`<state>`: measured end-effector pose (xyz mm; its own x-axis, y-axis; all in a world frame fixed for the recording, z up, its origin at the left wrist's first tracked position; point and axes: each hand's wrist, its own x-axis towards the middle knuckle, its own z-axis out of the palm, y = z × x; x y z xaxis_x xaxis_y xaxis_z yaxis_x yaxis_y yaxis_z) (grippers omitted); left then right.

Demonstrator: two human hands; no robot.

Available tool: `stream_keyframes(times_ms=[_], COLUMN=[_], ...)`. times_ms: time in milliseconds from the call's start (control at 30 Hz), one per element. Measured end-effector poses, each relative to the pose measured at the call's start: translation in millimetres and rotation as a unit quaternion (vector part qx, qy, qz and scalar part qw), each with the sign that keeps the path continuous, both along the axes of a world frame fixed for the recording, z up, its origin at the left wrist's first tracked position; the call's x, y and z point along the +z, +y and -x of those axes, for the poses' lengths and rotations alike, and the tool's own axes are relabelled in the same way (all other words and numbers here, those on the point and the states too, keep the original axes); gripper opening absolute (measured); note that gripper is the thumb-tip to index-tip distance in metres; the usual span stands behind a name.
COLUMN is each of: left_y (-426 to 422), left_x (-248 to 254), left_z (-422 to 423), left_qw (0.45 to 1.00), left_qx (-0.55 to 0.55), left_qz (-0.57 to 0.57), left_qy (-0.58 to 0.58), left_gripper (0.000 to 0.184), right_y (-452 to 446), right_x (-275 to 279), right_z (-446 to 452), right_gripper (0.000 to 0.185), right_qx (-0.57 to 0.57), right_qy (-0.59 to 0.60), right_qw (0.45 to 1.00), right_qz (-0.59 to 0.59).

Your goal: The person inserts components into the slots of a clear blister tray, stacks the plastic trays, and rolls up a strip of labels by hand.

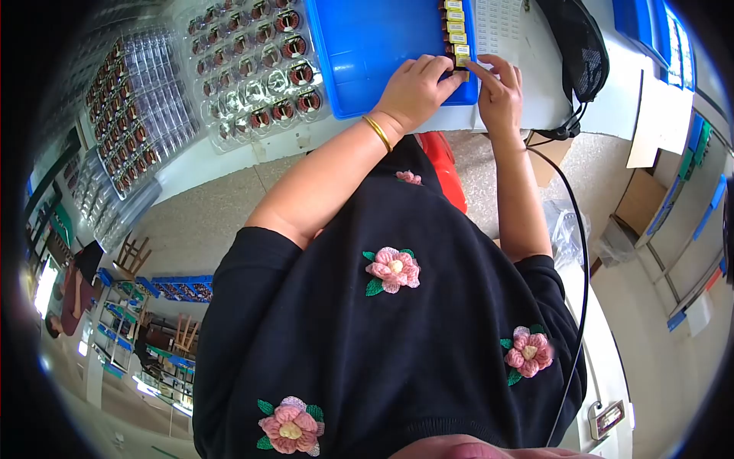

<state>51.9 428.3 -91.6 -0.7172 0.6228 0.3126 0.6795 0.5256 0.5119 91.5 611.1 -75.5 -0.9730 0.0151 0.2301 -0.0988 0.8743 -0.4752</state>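
My left hand [414,90], with a gold bangle on its wrist, is at the right side of a blue tray [334,65]. Its thumb and fingers close on a small dark component with a yellow label [462,74] at the near end of a row. Several like components with yellow labels [456,27] line the tray's right wall. My right hand [501,92] is just outside that wall, fingers bent, its index fingertip at the same component. Whether the right fingers also pinch something small cannot be made out.
Clear plastic trays of copper-wound coils [252,61] lie left of the blue tray, with a stack of similar trays [138,107] beyond. A printed label sheet [498,27] and a black mesh bag [585,57] are to the right. A black cord [577,206] hangs beside my right arm.
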Motion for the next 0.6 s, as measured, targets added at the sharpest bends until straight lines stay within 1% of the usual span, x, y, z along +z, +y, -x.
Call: stream_keyframes(times_ms=[67, 133, 167, 267, 300, 367, 400, 467, 500, 567, 600], left_y=[2, 7, 8, 3, -3, -30, -48, -100, -128, -191, -220], left_x=[2, 1, 1, 2, 1, 8, 14, 31, 42, 46, 52], left_z=[0, -1, -1, -4, -6, -8, -8, -6, -3, -4, -7], left_qw=[0.999, 1.0, 1.0, 1.0, 0.999, 0.995, 0.994, 0.989, 0.983, 0.969, 0.951], left_qx=[0.009, -0.004, -0.007, 0.004, 0.016, 0.037, 0.058, 0.098, 0.12, 0.197, 0.254], left_qz=[-0.017, -0.01, 0.0, 0.001, -0.035, -0.074, -0.074, -0.08, -0.089, -0.067, -0.063], left_qy=[0.03, 0.027, 0.027, 0.023, 0.013, -0.05, -0.057, -0.071, -0.106, -0.135, -0.165], left_gripper=[0.025, 0.019, 0.016, 0.011, 0.011, 0.014, 0.016, 0.02, 0.023, 0.022, 0.021], right_y=[0, -3, -3, -10, -11, -14, -15, -30, -38, -65, -89], right_x=[0, 1, 3, 1, -1, -6, -8, -3, 1, 11, 17], right_z=[2, 4, 5, 6, 5, 4, 4, 5, 4, 9, 11], right_gripper=[0.037, 0.032, 0.024, 0.02, 0.018, 0.02, 0.021, 0.021, 0.021, 0.022, 0.022], right_qx=[0.011, 0.019, 0.03, 0.022, 0.016, 0.0, -0.007, -0.031, -0.043, -0.019, -0.003], right_qy=[0.011, 0.008, 0.014, 0.019, 0.016, -0.001, -0.004, 0.013, 0.021, 0.041, 0.05], right_qw=[1.0, 1.0, 0.999, 0.999, 0.999, 0.998, 0.996, 0.994, 0.992, 0.998, 0.999], right_qz=[0.0, 0.023, 0.014, -0.014, -0.032, -0.069, -0.093, -0.106, -0.113, -0.047, -0.004])
